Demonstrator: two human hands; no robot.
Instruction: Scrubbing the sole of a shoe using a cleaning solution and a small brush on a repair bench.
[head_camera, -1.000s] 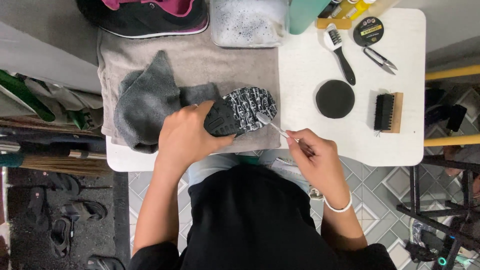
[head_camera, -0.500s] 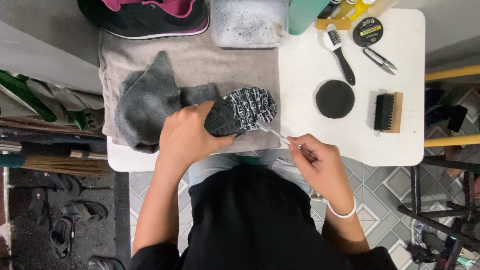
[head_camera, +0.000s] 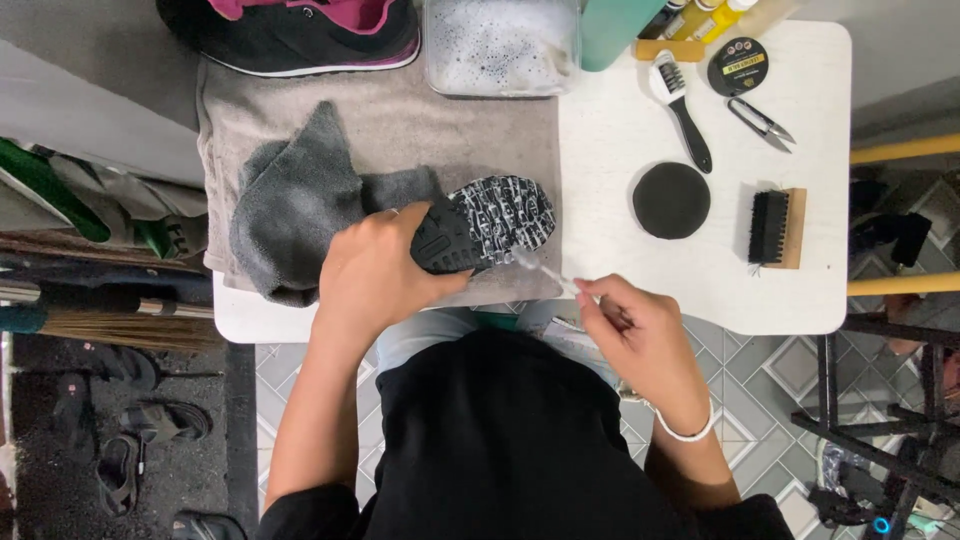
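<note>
The left hand (head_camera: 375, 275) clamps the shoe (head_camera: 480, 225) sole-up over the grey cloth (head_camera: 295, 220), fingers wrapped around the heel end, while the right hand (head_camera: 640, 335) pinches a thin, pale-handled brush (head_camera: 545, 272) and brings its tip against the toe edge of the patterned sole. The shoe sits at the front of the towel (head_camera: 400, 120) spread over the white table (head_camera: 640, 130), just above the person's lap.

To do this well, it looks wise to keep the left grip firm so the sole cannot rock, and to work the tip along the tread grooves in short strokes (the narrow channels probably hold the dirt), with the cloth underneath to catch what comes loose.

Now the packaged things, all at the far edge of the table. A clear tub of foamy water (head_camera: 500, 45) stands just behind the towel's right end. Beside it rises a teal container (head_camera: 615, 30), cut off by the frame. Next come yellow-topped bottles (head_camera: 700, 10), only their lower parts showing. A small round tin (head_camera: 738, 65) with a dark lid and a yellow band of label lies flat to the right (its print is too small to matter here).

Also on the table: a black-handled brush (head_camera: 685, 110), small snips (head_camera: 760, 118), a round black disc (head_camera: 672, 200), a wooden-backed bristle brush (head_camera: 778, 227), and a second black-and-pink shoe (head_camera: 300, 35) at the far left.
</note>
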